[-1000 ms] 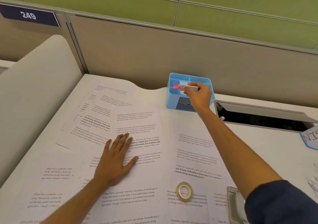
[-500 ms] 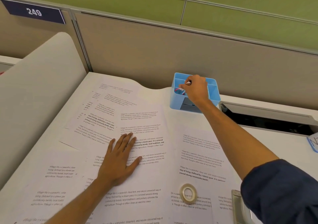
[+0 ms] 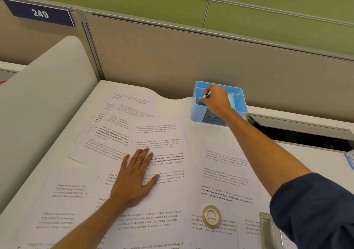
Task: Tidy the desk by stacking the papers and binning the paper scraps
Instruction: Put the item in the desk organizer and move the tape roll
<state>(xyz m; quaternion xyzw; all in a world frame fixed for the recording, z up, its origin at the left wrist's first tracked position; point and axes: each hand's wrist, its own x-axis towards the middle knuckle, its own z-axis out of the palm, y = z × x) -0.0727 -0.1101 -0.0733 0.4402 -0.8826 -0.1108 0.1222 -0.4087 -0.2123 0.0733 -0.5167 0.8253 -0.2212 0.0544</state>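
Several printed paper sheets lie spread and overlapping across the white desk. My left hand rests flat on the sheets near the middle, fingers straight. My right hand reaches to the back of the desk and pinches a pen, its lower end down inside a light blue desk organizer. Most of the pen is hidden by the organizer and my fingers.
A roll of clear tape sits on the papers at the front right, beside a metal clip-like object at the desk's edge. An open cable slot lies right of the organizer. A curved grey divider rises on the left.
My right hand turned the red-tipped pen from level above the organizer to pointing down into a compartment; the red tip is now out of sight. My left hand stayed on the papers.
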